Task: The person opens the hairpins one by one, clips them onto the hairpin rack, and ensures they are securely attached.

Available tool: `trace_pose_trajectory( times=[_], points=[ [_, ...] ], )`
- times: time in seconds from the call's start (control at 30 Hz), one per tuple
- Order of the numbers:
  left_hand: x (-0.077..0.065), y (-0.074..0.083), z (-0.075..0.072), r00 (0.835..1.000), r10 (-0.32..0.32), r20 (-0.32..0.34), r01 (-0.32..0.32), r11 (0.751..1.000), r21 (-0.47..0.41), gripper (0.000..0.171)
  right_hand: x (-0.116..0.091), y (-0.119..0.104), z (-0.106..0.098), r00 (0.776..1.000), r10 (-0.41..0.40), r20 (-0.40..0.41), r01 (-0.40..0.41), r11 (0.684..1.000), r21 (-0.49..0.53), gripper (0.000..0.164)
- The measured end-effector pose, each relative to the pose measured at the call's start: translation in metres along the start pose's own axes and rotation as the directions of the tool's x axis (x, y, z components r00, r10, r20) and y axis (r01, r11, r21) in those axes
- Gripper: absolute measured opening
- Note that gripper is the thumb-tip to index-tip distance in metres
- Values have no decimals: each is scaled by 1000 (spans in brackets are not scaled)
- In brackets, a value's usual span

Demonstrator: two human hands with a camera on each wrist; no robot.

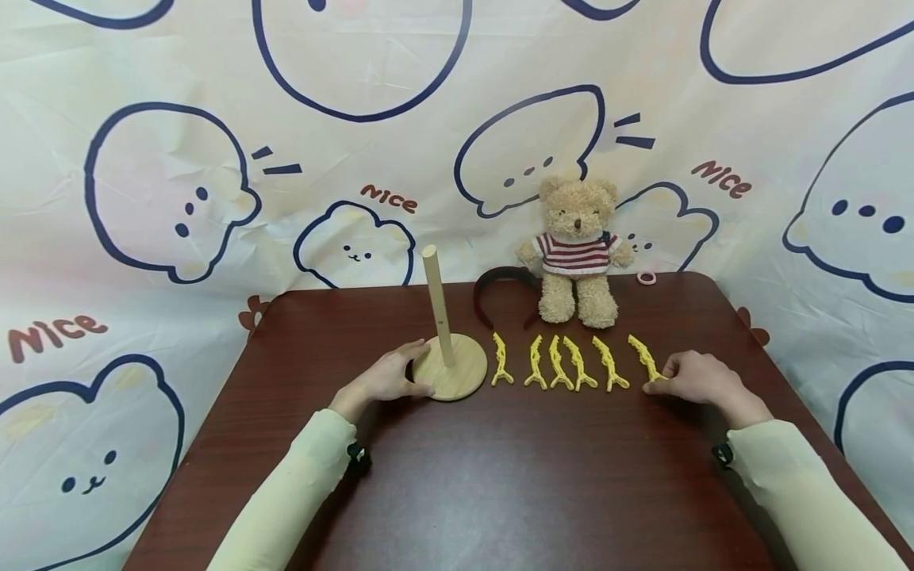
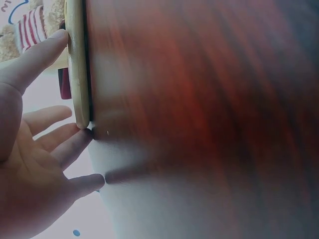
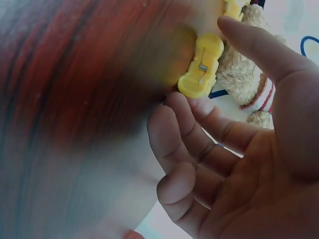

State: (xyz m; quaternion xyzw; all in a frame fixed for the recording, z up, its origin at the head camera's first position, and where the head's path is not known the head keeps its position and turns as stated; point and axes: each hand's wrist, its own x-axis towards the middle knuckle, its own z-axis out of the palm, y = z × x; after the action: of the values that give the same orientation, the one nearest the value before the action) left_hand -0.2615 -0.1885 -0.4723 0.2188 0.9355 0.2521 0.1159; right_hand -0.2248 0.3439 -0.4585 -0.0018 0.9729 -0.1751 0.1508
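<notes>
In the head view, my left hand rests against the left side of a round wooden base with an upright wooden rod. Its fingers are spread, and in the left wrist view the thumb and fingertips touch the edge of the disc. Over on the right, my right hand has thumb and fingers around the forked near end of a yellow clip. The right wrist view shows the spring in that clip between thumb and curled fingers. Several similar yellow clips lie in a row between the hands.
Behind the row sits a teddy bear in a striped shirt, beside a dark headband. A small pink ring lies at the far edge of the brown table. Printed cloth hangs behind.
</notes>
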Motion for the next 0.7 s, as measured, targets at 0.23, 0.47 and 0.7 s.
trace_pose_trajectory(
  times=[0.23,0.47,0.7],
  points=[
    [0,1,-1,1000,2,5,-2,1000,2,90,-2,-2,0,1000,8,-16,-8,1000,-24,49],
    [0,2,-1,1000,3,12,-3,1000,15,90,-2,5,-1,998,4,-66,-4,1000,-3,43],
    [1,1,0,1000,5,8,-5,1000,19,90,-4,11,-8,989,5,-149,0,1000,30,48]
  ],
)
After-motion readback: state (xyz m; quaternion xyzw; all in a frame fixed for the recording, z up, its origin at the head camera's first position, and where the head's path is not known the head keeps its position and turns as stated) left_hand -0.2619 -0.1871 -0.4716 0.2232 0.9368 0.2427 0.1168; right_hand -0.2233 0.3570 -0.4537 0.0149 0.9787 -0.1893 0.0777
